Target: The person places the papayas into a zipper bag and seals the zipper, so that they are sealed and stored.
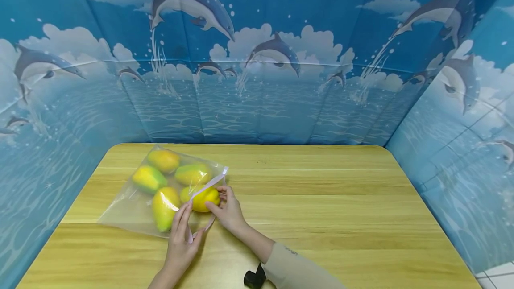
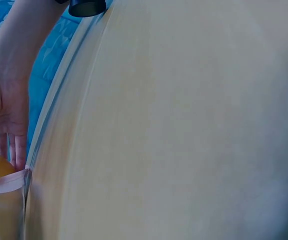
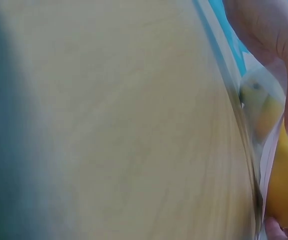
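A clear plastic bag [image 1: 128,213] with a pale lilac strip along its mouth lies at the table's left. Inside it are several yellow-green mangoes, among them a mango [image 1: 165,208] near the front and a mango [image 1: 193,174] farther back. At the bag's mouth, my right hand [image 1: 233,215] grips a yellow mango [image 1: 206,198] that lies partly behind the strip. My left hand [image 1: 182,237] holds the near side of the mouth between fingers and thumb. In the right wrist view the held mango [image 3: 286,185] appears beside the lilac strip, with right fingertips [image 3: 273,227] under it.
The wood-grain table [image 1: 341,208] extends to the right of the bag. A dolphin-print curtain [image 1: 257,101] stands along the table's back and sides. A black wrist camera [image 1: 254,278] sits by the right sleeve, over the near part of the table.
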A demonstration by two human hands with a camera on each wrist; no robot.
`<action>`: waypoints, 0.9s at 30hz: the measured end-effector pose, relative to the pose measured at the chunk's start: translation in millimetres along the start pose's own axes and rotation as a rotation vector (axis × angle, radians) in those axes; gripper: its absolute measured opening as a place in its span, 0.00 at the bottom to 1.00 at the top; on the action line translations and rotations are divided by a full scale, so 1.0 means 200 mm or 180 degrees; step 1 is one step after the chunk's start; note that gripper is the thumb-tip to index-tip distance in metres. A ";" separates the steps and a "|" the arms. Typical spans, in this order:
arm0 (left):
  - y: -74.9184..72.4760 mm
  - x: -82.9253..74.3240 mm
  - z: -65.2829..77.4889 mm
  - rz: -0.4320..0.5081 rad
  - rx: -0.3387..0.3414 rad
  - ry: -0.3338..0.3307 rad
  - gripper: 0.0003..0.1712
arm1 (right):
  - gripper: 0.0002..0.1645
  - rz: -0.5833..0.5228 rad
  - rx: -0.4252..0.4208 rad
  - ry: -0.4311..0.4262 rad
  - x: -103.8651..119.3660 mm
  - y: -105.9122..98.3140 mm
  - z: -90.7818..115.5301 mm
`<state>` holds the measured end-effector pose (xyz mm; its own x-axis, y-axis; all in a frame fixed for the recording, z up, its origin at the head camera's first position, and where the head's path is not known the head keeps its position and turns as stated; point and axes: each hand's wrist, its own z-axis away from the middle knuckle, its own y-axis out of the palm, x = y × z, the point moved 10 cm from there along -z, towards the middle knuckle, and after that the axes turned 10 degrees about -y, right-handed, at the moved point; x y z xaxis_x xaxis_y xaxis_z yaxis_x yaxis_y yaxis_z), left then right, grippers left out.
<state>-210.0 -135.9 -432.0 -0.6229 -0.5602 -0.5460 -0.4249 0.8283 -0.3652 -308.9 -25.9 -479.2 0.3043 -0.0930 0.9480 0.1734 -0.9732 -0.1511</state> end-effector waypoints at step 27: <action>0.01 0.02 0.00 0.0043 0.0087 -0.0013 0.33 | 0.21 -0.0186 -0.0136 -0.0349 0.20 0.01 0.02</action>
<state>-213.8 -136.1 -435.3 -0.6258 -0.5489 -0.5542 -0.3983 0.8357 -0.3780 -292.6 -30.3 -442.7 0.3958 -0.0146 0.9182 0.1546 -0.9845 -0.0823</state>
